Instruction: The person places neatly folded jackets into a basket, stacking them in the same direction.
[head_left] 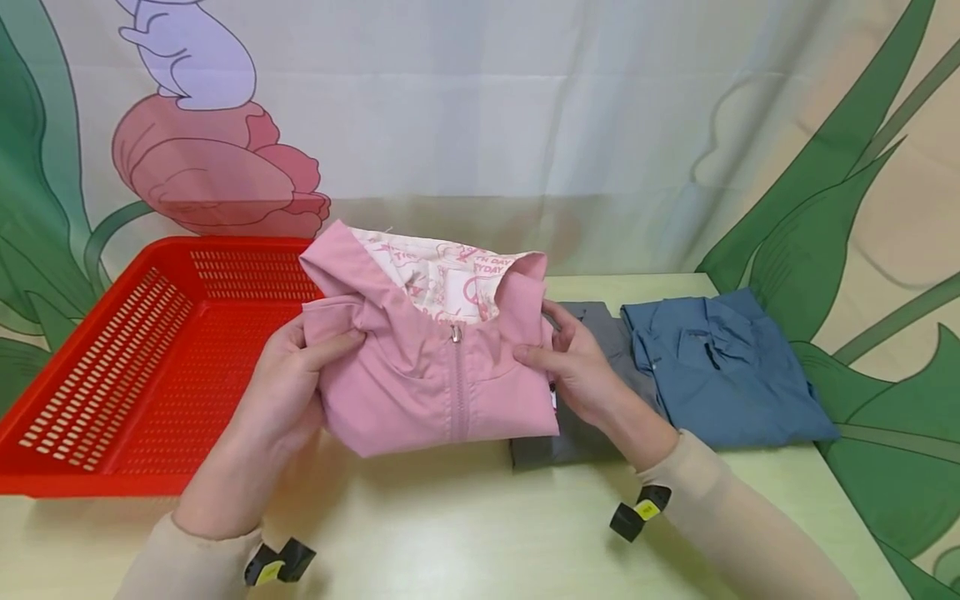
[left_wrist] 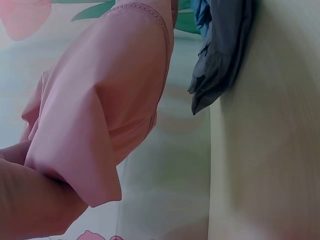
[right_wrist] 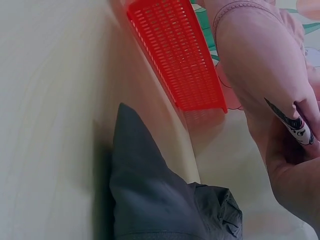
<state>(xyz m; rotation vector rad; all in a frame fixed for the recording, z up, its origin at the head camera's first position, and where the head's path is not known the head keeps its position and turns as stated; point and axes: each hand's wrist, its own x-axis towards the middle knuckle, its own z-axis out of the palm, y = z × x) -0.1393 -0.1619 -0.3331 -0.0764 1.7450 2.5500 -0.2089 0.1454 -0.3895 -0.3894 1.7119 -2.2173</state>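
A folded pink zip-up jacket (head_left: 397, 375) is held up above the table, its collar opening toward the back and its white printed lining showing. My left hand (head_left: 288, 387) grips its left side, thumb on the front and fingers behind. On the opposite side my right hand (head_left: 581, 367) pinches the jacket the same way. The left wrist view shows the pink cloth (left_wrist: 100, 110) hanging clear of the table. In the right wrist view, a black-and-white print (right_wrist: 295, 127) shows on the cloth beside my fingers.
A red plastic basket (head_left: 22, 479) with slotted walls stands at the left. To the right lie a folded dark grey garment (head_left: 551, 450) and a folded blue garment (head_left: 738, 392), side by side on the pale table (head_left: 450, 533). A printed curtain (head_left: 480, 108) hangs behind.
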